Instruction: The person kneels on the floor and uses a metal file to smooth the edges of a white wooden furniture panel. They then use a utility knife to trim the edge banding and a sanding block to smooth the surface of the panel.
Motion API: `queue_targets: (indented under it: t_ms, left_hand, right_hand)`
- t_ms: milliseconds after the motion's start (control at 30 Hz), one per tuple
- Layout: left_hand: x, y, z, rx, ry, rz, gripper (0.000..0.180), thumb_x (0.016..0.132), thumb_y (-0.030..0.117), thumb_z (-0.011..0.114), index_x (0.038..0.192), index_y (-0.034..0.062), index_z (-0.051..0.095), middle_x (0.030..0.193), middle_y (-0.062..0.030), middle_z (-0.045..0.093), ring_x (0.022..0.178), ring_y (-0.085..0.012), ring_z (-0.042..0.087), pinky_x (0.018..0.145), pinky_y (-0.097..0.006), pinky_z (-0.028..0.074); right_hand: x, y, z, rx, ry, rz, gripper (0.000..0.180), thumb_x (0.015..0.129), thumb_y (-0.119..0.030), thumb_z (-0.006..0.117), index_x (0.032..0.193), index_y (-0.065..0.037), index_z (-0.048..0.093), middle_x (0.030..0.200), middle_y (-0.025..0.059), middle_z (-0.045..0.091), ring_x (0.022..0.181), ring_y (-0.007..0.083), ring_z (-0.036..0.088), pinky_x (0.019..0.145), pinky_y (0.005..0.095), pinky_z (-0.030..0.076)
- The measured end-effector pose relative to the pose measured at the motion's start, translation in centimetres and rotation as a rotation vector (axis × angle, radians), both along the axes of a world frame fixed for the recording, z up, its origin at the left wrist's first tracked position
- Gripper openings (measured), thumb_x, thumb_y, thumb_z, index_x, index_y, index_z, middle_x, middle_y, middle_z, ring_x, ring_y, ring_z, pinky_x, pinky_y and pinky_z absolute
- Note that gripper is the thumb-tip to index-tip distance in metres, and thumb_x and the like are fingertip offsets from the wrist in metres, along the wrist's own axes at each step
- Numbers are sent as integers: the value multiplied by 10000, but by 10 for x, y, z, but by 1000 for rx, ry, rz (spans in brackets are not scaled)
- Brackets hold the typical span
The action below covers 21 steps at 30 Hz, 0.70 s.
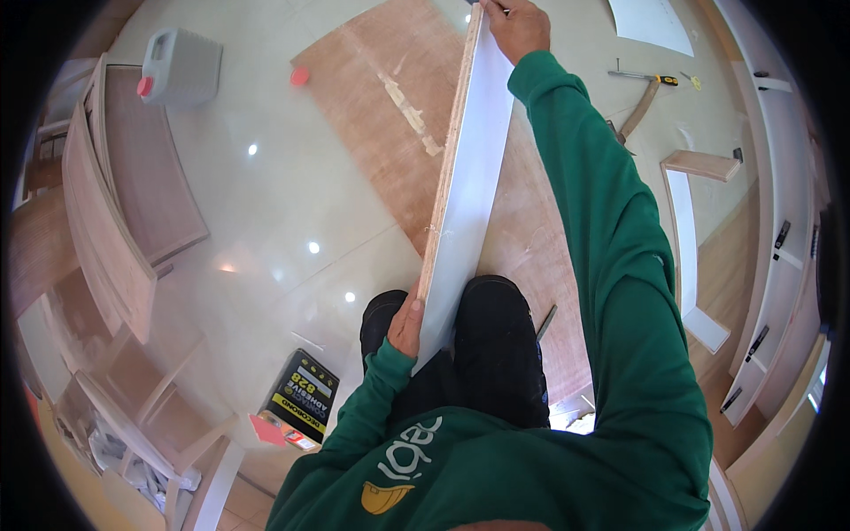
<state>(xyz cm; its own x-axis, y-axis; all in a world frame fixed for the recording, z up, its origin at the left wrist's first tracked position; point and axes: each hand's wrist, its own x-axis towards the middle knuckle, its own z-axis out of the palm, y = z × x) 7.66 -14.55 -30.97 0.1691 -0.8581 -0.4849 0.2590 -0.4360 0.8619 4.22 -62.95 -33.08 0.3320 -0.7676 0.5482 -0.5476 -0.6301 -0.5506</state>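
The room around me is cluttered with joinery: a pale glossy floor (274,186), curved wooden panels (111,208) at the left, a grey-white jug (190,66) with a red cap, and a black-and-yellow can (301,394) near the person's left sleeve. In this head view a brown wood sheet (354,75) lies on the floor, with a hammer (639,113) and a screwdriver (645,78) off to its right.

The step in hand seems to be steadying and working along a white-faced board (474,177). It runs lengthwise over the sheet, its near end between the person's knees. The left hand (407,329) holds that end, fingers laid against the side. The right hand (521,31) is at the far end, fingers curled; something dark shows beside them, and I can't tell whether they grip it or the board. The next move, I'd judge, calls for a firm left hold so the board doesn't roll.

It is long and narrow, smooth white on the broad face, with a raw, rough tan edge turned up.
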Motion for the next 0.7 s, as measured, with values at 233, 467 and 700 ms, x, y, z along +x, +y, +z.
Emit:
queue_targets:
  t_ms: [233,467,700]
  left_hand:
    - [-3,1,-2,5,139,8,576,1054,343,335,1472,-51,295,1445,-165,427,1330,-231,405,1112,-312,286]
    - [-16,1,1,-46,119,-11,585,1050,359,357,1470,-45,305,1435,-166,437,1317,-229,418,1104,-318,299]
    - [-15,7,-9,-18,61,-22,589,1048,375,354,1466,-39,321,1413,-170,458,1311,-235,424,1101,-322,304]
  right_hand:
    - [1,-11,12,-78,225,-19,201,846,-216,621,815,-38,707,844,184,678,803,376,639,731,478,498]
    - [-16,1,20,-202,380,63,197,859,-201,571,792,-49,675,815,168,652,795,376,621,717,494,494]
    - [-32,126,15,-40,368,87,157,820,-95,545,888,-122,684,852,88,616,744,300,642,645,404,533]
